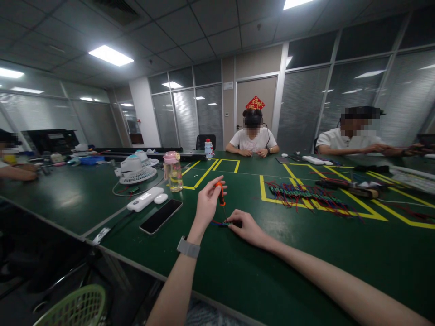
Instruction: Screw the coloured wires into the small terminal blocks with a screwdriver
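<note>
My left hand (209,201) is closed around the orange and black handle of a screwdriver (221,195). The shaft points down, its tip at a small green circuit board (224,223) on the green table. Red and blue wires stick out from the board's left side. My right hand (246,228) rests on the table and pinches the board's right edge between thumb and fingertips. The fingers hide part of the board, and the exact contact of the tip is too small to make out.
Left of my hands lie a phone (161,216), a white power strip (145,199) and a pink-lidded bottle (173,172). White fans (136,170) stand behind them. Wired circuit boards (306,194) lie inside yellow tape at right. Other people sit around the table (272,271).
</note>
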Demonstrator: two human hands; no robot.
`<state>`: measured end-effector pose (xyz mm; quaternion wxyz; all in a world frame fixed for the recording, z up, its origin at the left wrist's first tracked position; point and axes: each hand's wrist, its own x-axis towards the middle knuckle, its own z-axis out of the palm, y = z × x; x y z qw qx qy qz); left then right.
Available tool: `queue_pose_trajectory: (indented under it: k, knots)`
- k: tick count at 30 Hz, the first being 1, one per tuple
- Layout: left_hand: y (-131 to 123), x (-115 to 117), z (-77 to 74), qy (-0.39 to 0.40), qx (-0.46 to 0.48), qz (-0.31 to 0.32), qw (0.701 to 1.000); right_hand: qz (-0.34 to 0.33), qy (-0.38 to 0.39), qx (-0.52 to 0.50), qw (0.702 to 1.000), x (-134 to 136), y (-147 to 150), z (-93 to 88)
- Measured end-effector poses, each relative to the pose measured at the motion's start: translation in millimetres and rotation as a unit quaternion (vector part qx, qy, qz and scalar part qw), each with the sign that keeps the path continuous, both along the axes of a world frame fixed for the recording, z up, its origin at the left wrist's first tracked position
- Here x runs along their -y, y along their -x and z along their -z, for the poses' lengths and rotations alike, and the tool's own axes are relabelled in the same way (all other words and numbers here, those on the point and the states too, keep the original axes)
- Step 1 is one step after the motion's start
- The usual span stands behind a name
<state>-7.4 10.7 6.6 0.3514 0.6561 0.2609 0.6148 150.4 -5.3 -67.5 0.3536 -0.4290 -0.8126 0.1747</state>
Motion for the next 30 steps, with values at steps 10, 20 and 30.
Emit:
queue_pose_trajectory:
  k: [10, 20, 30]
  knots:
    - [-1.2, 2.0, 0.1, -0.001, -0.011, -0.006, 1.000, 0.035, 0.018, -0.037, 0.999, 0.3, 1.5, 0.0]
    - [-3.5, 1.1, 2.1, -0.012, -0.024, -0.022, 0.999, 0.028, -0.026, 0.031, 0.999, 0.6, -4.0, -0.8]
    - [-2.2, -0.4, 1.9, -0.010, -0.003, -0.052, 0.999, -0.041, -0.088, 0.058, 0.994, 5.8, -11.9, -2.1]
